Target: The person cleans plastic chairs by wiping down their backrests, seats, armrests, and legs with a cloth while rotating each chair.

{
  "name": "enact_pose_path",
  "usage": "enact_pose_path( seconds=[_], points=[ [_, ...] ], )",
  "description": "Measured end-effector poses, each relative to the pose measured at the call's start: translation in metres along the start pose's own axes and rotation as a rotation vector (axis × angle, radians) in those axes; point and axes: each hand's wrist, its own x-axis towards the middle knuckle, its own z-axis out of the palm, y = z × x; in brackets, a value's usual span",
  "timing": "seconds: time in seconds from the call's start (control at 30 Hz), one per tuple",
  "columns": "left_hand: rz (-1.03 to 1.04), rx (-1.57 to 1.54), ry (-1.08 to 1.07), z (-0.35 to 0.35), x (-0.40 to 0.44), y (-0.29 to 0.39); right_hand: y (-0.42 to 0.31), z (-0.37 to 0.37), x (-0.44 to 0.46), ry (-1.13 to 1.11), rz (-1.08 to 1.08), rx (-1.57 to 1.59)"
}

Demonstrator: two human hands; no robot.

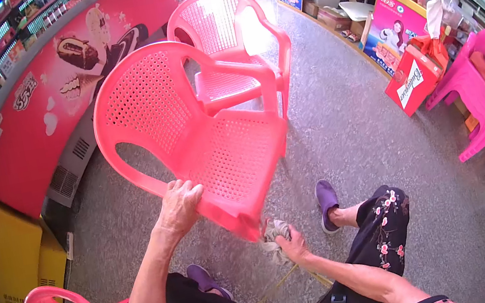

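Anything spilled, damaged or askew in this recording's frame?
No spill or damage stands out. The perforated plastic armchair under the left hand looks askew: it faces a different way from the similar armchair behind it. Whether it is tilted, I can't tell.

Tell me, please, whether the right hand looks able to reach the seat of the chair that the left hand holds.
Probably yes: the seat lies bare, the left hand grips only an armrest, and the right hand, holding a cloth, is near that armrest's front end.
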Motion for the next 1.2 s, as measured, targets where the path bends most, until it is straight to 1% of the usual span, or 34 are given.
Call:
enact_pose_path(
  seconds=[0.07, 0.13, 0.2, 0.37, 0.4, 0.53, 0.63, 0.7, 0.73, 0.8, 0.83, 0.9, 0.97, 1.0, 1.07, 1.1, 1.17, 1.2],
  points=[
    [-0.003, 0.021, 0.024, 0.024, 0.015, -0.011, 0.000, -0.001, -0.003, -0.004, 0.027, 0.048],
    [0.000, 0.030, 0.045, 0.030, 0.033, -0.017, 0.007, 0.000, -0.003, 0.001, 0.051, 0.020],
    [-0.011, 0.013, 0.013, 0.031, 0.053, -0.035, 0.011, 0.000, 0.000, -0.021, 0.104, 0.008],
    [0.021, 0.030, 0.005, 0.043, 0.083, -0.093, 0.005, -0.001, 0.001, 0.001, 0.117, 0.043],
    [-0.004, 0.078, -0.050, 0.042, 0.088, -0.104, 0.006, 0.000, 0.001, -0.006, 0.127, 0.075],
    [0.001, 0.068, -0.021, 0.046, 0.109, -0.138, 0.011, 0.007, 0.005, -0.003, 0.160, 0.079],
    [-0.021, 0.166, 0.032, 0.056, 0.126, -0.159, 0.002, 0.006, 0.005, -0.020, 0.211, 0.049],
    [-0.145, 0.246, 0.035, 0.060, 0.136, -0.169, 0.003, 0.008, 0.006, -0.104, 0.292, -0.020],
    [-0.150, 0.239, 0.026, 0.062, 0.139, -0.169, 0.007, 0.010, 0.006, -0.110, 0.301, -0.026],
    [-0.424, 0.526, 0.067, 0.065, 0.147, -0.167, 0.010, 0.015, 0.006, -0.066, 0.232, -0.014],
    [-0.430, 0.525, 0.059, 0.067, 0.152, -0.167, 0.014, 0.017, 0.007, -0.074, 0.236, -0.018],
    [-0.692, 0.535, 0.073, 0.071, 0.158, -0.169, 0.021, 0.021, 0.005, -0.063, 0.195, 0.029],
    [-0.746, 0.365, 0.175, 0.087, 0.153, -0.186, 0.019, 0.021, 0.004, -0.089, 0.206, 0.029],
    [-0.725, 0.297, 0.221, 0.094, 0.146, -0.185, 0.017, 0.020, 0.003, -0.094, 0.213, 0.033],
    [-0.652, 0.146, 0.321, 0.086, 0.132, -0.170, 0.019, 0.022, 0.003, -0.108, 0.206, 0.043],
    [-0.661, 0.156, 0.324, 0.079, 0.122, -0.158, 0.021, 0.022, 0.003, -0.105, 0.205, 0.051],
    [-0.554, -0.176, 0.416, 0.065, 0.097, -0.138, 0.009, 0.016, 0.002, -0.138, 0.218, 0.045],
    [-0.527, -0.237, 0.423, 0.075, 0.074, -0.139, 0.004, 0.015, 0.002, -0.142, 0.227, 0.053]
  ],
)
